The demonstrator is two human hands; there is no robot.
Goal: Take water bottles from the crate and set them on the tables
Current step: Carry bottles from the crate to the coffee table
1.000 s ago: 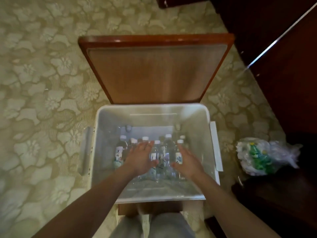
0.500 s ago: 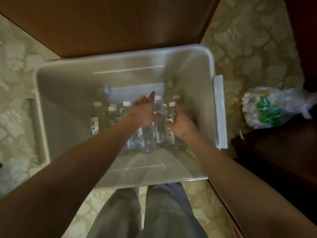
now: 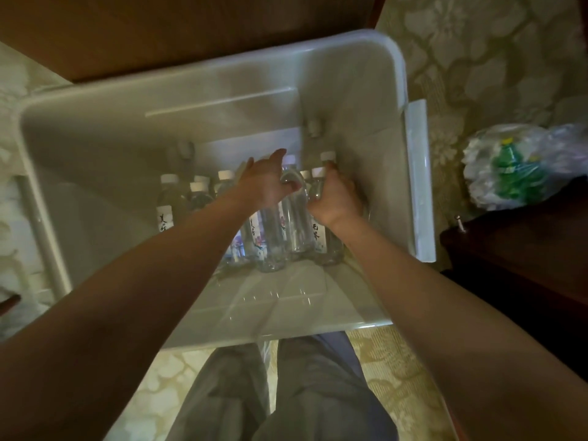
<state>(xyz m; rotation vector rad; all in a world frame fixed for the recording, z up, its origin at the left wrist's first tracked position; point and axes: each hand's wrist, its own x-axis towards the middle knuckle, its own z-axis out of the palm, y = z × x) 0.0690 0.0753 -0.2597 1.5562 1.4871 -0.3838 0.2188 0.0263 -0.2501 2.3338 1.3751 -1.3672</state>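
Water bottles point(image 3: 168, 202) upright in crate point(image 3: 127, 144), white caps up, grouped on its floor from centre toward 3 o'clk wall; a few at 9 o'clk of the hands, untouched. Centre bottle point(image 3: 296, 224): clear, shoulder hooked by thumb of L hand point(image 3: 265, 186), fingers nearly straight along its far side, pointing to 12 o'clk. Right bottle point(image 3: 318, 238): white label w/ dark script, just beside centre bottle at its 3 o'clk; R hand point(image 3: 337, 202) curled tight round its neck, just under cap. One more cap visible at 12 o'clk of R hand. Forearms across near rim from 6 o'clk.

Crate pale, translucent plastic, w/ flat flange on 3 o'clk side. Brown wooden table point(image 3: 159, 33) at 12 o'clk, beyond far rim. Floral carpet point(image 3: 477, 43) around. Plastic bag point(image 3: 521, 167) w/ sth green inside at 3 o'clk, near dark cabinet point(image 3: 525, 265). Grey trousers point(image 3: 318, 393) at 6 o'clk.
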